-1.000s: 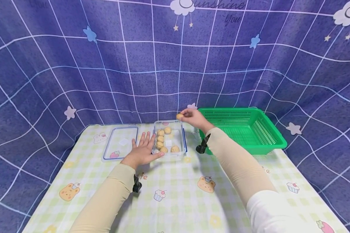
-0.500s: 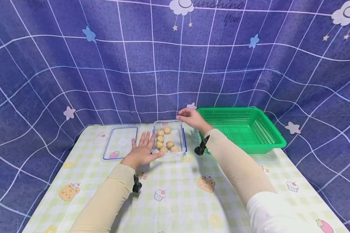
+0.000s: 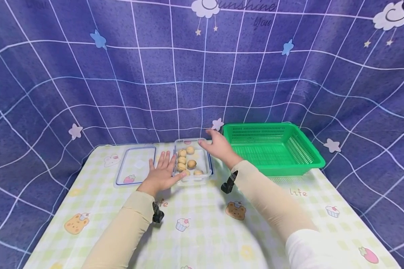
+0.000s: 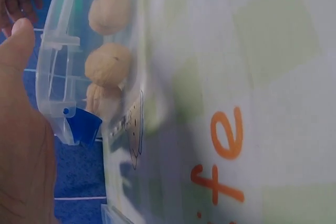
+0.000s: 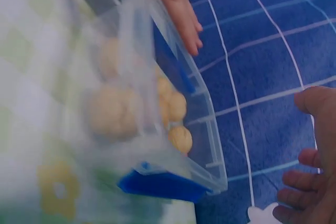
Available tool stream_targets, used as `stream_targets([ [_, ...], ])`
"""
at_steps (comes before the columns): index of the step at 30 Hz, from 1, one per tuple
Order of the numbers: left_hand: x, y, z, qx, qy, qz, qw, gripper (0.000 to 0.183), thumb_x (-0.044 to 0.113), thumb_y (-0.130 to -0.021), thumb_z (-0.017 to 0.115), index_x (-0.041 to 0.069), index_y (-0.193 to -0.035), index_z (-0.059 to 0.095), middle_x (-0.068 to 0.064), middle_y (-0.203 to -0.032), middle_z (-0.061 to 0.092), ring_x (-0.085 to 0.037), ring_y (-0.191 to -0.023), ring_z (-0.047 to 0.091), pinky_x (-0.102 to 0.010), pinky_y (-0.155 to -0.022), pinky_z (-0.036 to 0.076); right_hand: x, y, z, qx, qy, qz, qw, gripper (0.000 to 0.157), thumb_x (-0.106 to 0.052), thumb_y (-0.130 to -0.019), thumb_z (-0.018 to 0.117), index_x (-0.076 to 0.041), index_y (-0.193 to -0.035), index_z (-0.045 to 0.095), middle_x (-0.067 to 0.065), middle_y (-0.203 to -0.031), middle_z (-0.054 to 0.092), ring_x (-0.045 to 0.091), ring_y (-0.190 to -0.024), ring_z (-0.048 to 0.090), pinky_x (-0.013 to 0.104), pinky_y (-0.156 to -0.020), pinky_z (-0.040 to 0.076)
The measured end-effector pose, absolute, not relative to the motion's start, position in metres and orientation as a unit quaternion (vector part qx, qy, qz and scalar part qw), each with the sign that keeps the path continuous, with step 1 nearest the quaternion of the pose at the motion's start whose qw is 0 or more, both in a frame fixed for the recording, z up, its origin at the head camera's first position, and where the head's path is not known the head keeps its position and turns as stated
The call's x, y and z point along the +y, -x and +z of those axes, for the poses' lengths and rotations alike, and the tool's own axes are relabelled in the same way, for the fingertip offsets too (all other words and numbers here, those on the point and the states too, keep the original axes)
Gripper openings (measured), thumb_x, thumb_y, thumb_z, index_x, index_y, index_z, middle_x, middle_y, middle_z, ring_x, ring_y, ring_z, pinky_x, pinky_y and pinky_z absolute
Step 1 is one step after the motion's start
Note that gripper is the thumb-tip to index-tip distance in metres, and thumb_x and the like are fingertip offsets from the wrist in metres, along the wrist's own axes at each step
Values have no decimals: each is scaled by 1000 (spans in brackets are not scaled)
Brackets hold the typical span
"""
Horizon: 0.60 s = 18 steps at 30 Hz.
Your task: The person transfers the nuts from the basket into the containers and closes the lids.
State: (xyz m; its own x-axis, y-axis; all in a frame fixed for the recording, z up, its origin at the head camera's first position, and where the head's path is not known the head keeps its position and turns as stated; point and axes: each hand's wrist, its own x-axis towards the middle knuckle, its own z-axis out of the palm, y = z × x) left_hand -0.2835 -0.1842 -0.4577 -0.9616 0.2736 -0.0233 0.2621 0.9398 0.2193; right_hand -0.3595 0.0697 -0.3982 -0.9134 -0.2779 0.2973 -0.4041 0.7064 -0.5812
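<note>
A clear plastic food container (image 3: 205, 172) with blue clips stands on the table and holds several walnuts (image 3: 192, 164). Most of them lie along its left side and near end. My left hand (image 3: 161, 176) rests against the container's left side with straight, spread fingers, its thumb over the near left corner. My right hand (image 3: 219, 147) hovers by the far right corner, holding nothing, its thumb apart from the fingers. In the right wrist view, that hand (image 5: 310, 166) shows relaxed fingers beside the container. Walnuts (image 4: 109, 11) show through the wall in the left wrist view.
The container's clear lid (image 3: 136, 164), with a blue seal, lies flat on the left. On the right stands a green plastic basket (image 3: 272, 171), with no walnuts visible inside. A blue curtain (image 3: 155, 93) hangs behind the table (image 3: 215, 239).
My right hand has let go of a walnut into the container, and its fingers have spread. That walnut has shifted toward the container's middle. My left hand has stayed in place.
</note>
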Motion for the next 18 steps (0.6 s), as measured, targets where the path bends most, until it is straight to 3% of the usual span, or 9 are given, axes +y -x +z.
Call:
stream_targets([
  [6,-182,284,-462,985,-138,100,-25,94,73,-99,29,5,-162,15,-18,-168,-5,-35,-155,-12,-69,-114,-14,61,340,-412,-932,-169,298,118,81,-57,-95,59,-2,-151,41,19,-150,48,35,-136,49,48,-112,41],
  [12,-178,285,-471,984,-127,115,-44,95,72,-99,31,4,-162,16,-20,-168,-3,-34,-154,-13,-67,-116,-13,57,327,-431,-937,-167,285,113,85,-54,-97,57,5,-153,33,25,-154,41,38,-140,43,49,-115,37],
  [18,-175,282,-469,983,-120,130,-45,101,74,-95,42,2,-161,16,-23,-167,0,-36,-154,-11,-69,-116,-8,61,318,-455,-951,-165,249,83,98,-66,-94,53,2,-158,24,27,-157,35,41,-143,38,52,-116,34],
])
